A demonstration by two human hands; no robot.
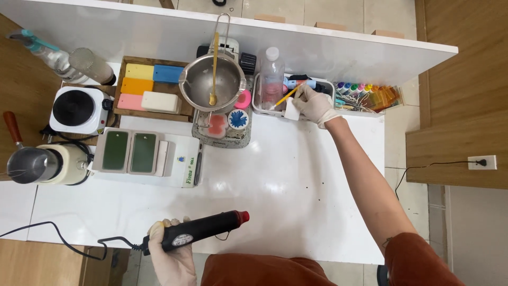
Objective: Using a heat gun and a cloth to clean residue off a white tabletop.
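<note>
Left hand [170, 255], in a pale glove, closed around a black pen-shaped heat tool with a red nozzle [203, 229], lying low at the near table edge, nozzle pointing right, away from the body, cord trailing left

Right hand [313, 104], gloved too, reaching far across, fingers pinched on a thin yellow stick [286, 97] and a small white square piece [292, 109], at the rim of a white plastic organiser tray [257, 107] holding 1 clear bottle [271, 77]

Further left: steel pouring pot with a long handle [211, 82], wooden tray of 5 coloured wax blocks [149, 87], white hot plate [79, 108], 2 green pads on a white slab [129, 152]
</note>
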